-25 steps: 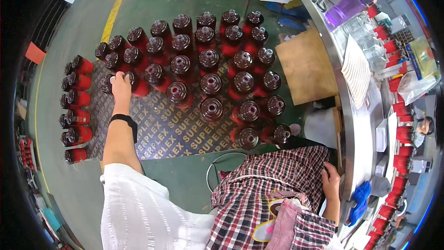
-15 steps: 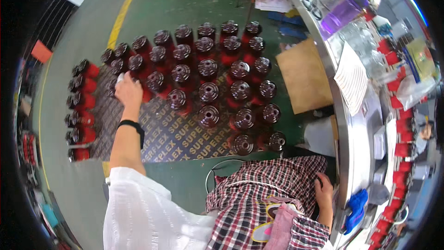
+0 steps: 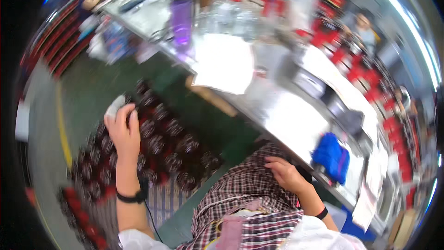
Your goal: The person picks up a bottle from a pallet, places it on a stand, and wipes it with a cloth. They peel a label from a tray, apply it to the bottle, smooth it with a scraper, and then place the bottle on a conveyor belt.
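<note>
So my left hand point(image 3: 123, 132) is up over the far side of the dark red jars point(image 3: 155, 143), fingers bent around a pale bit point(image 3: 115, 105) too smeared to name. Can't tell if I'm actually gripping it or just touching. My right hand point(image 3: 287, 175) is loosely open in front of my checked apron point(image 3: 231, 180), nothing visible in it, probably just parked out of the way.

The jars stand packed close on a patterned mat point(image 3: 166, 203), I'd guess so they stay together within reach. Count? Over a dozen for sure, blur kills anything exact. On the metal bench point(image 3: 296, 129): one purple bottle point(image 3: 181, 16), one blue cloth point(image 3: 331, 157) near the edge, one big white paper point(image 3: 224, 62), likely flat for easy reading. Two wristbands point(image 3: 132, 196), one per arm.
</note>
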### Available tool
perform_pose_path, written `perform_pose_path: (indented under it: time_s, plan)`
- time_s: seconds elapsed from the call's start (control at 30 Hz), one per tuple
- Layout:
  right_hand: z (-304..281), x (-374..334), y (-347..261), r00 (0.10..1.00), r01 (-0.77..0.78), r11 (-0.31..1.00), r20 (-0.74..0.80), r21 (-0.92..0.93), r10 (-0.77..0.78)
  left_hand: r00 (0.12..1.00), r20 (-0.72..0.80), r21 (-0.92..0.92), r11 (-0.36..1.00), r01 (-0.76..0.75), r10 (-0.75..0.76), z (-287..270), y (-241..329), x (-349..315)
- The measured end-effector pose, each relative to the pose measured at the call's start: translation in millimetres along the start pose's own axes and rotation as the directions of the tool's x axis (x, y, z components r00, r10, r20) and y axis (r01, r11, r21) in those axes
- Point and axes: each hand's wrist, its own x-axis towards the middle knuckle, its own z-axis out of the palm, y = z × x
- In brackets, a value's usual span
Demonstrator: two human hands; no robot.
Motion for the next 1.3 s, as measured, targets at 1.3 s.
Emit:
perform_pose_path:
  time_s: [1.3]
  plan:
    - [-416, 78, 284, 0.501, -0.67, 0.593, -0.861, -0.447, -0.083, 0.664, 0.526, -0.758, 0.647, 0.082, 0.532, 151, 272, 6]
